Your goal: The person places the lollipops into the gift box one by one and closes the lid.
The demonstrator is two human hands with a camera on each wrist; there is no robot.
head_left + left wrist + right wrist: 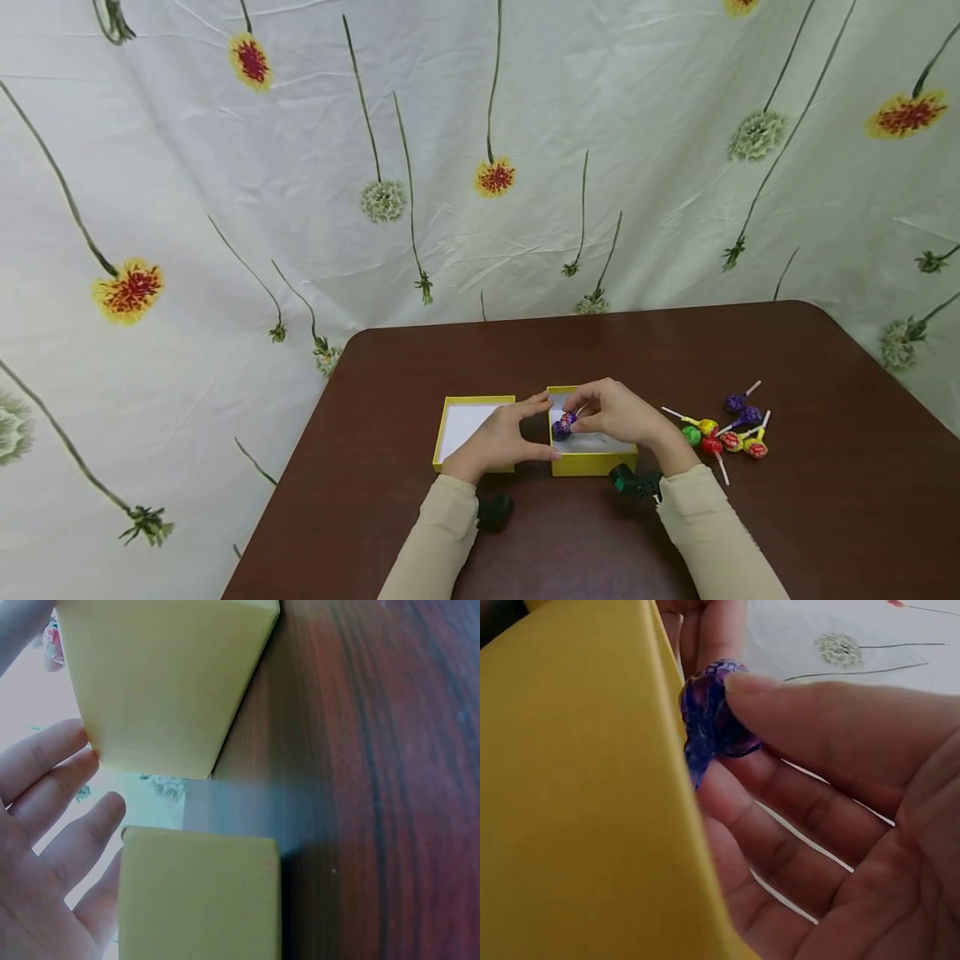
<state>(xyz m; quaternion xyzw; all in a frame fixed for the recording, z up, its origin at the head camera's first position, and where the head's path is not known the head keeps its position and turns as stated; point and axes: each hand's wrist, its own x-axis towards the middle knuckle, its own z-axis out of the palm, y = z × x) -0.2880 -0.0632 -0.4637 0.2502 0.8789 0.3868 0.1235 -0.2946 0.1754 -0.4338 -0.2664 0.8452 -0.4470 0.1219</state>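
My right hand (618,410) reaches into a yellow box (600,465) with a white inside. Between thumb and fingers it pinches a lollipop (712,712) in a shiny purple wrapper, close behind the box's yellow wall in the right wrist view. My left hand (504,435) is spread along the box's left side, thumb by the front corner and fingertips at the far end. In the left wrist view its fairly straight fingers (56,761) touch the edge of the box. Left of the box lies a shallow yellow-rimmed lid (450,402), its white inside facing up, partly covered by my left hand.
To the right of the box lies a loose group of several lollipops, with purple (748,416), green (692,435), red (712,445) and yellow wrappers. Everything rests on a dark brown table (420,358). Behind it hangs a white flower-printed cloth (465,250).
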